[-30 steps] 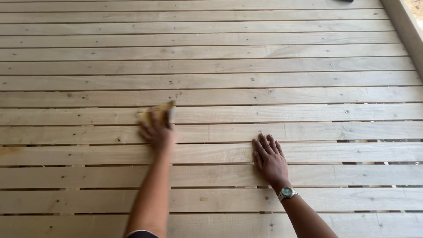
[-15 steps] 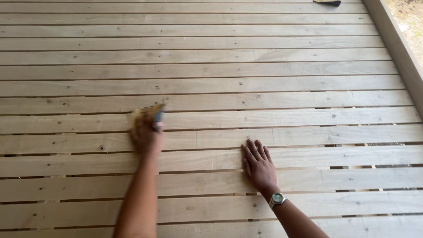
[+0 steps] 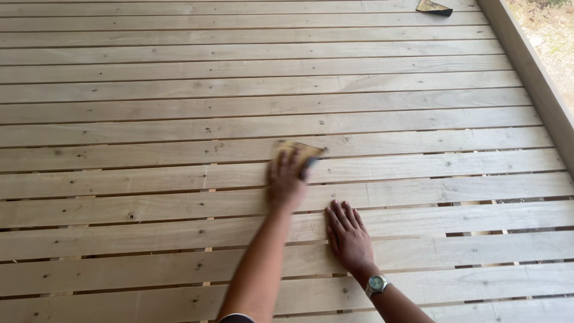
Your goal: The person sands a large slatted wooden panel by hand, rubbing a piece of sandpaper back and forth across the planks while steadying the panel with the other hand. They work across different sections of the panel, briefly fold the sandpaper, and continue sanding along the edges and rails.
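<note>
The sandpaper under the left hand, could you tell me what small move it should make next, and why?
Probably a stroke along the same plank, following the grain. The left hand presses the sandpaper flat on that plank, its motion blur suggesting rubbing in progress, while the right hand lies flat two planks nearer as a brace. The plank runs on bare to either side.

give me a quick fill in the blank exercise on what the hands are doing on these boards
1. The left hand presses a piece of ____ against the wooden slats.
2. The right hand lies ____ on a slat, holding nothing.
3. A wristwatch sits on the ____ wrist.
4. A second piece of sandpaper lies at the ____ edge of the view.

Missing words: sandpaper; flat; right; top
</note>
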### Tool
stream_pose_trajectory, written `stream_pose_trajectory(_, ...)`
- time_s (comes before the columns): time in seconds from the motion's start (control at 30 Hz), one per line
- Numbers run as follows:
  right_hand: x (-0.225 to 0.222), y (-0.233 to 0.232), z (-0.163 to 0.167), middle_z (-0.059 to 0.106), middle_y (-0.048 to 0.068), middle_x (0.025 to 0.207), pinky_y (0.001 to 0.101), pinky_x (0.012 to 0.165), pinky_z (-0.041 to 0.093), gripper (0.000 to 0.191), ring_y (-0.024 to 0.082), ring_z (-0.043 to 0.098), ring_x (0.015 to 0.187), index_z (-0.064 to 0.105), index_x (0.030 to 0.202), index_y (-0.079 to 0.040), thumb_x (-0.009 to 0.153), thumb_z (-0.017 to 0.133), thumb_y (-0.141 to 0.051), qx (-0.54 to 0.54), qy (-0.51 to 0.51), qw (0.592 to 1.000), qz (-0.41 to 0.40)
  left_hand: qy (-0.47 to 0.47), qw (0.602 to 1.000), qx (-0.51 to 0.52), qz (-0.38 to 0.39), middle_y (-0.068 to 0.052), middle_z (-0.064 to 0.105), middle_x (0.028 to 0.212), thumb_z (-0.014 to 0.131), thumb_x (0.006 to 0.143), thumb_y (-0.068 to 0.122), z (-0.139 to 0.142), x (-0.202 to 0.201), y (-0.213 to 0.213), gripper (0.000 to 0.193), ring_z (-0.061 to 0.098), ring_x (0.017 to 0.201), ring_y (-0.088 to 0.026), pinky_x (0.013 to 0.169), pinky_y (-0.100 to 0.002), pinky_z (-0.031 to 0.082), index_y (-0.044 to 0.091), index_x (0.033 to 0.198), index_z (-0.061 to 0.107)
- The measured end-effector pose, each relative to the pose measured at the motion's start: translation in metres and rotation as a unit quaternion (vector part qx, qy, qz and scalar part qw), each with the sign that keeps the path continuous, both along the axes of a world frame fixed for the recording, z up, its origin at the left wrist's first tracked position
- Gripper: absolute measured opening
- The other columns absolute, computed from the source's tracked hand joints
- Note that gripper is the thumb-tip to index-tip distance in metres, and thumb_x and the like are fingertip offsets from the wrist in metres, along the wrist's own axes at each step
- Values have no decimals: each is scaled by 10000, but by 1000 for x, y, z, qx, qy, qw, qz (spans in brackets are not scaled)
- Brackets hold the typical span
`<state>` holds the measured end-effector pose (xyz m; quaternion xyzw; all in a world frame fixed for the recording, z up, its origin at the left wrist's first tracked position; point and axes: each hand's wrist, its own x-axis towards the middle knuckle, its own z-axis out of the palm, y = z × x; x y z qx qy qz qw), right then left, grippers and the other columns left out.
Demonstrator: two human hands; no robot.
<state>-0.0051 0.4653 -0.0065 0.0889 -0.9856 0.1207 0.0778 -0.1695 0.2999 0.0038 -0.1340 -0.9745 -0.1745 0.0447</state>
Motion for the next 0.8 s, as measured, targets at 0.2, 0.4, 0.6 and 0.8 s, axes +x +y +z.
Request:
stream_pose_trajectory(0.2,-15,-10,3,361,94,1627,418,1240,147,557,267,234,1526,401,1549,-102,1047,406,-342,-16,-5,989,146,-41,946,6,320,-70,169,1701,403,1035,500,-10,-59,-199,678,95,1573,-303,1241,-568,55,246,1632,206)
stream_pose_trajectory(0.4,-48,-34,5,327,113,1632,426,1217,117,585,279,227,1507,383,1546,-78,1027,423,-347,-28,-20,986,163,1,985,-37,167,-121,250,1686,373,1086,432,-22,-56,-60,628,186,1567,-298,1242,-584,59,219,1650,198)
stream_pose_trajectory(0.6,-43,-29,9,360,57,1638,420,1239,168,510,248,251,1526,464,1518,-136,1029,441,-280,-47,-38,987,150,28,993,97,-57,-46,535,1515,493,1033,394,-35,-39,8,483,426,1458,-297,1208,-596,224,228,1486,498)
stream_pose_trajectory(0.8,-46,-32,8,354,42,1636,415,1246,176,494,234,250,1526,460,1515,-154,1038,439,-282,-71,-52,988,129,44,976,-10,213,-140,459,1555,464,1051,440,-18,-70,-212,576,380,1473,-341,1218,-553,218,173,1559,417)
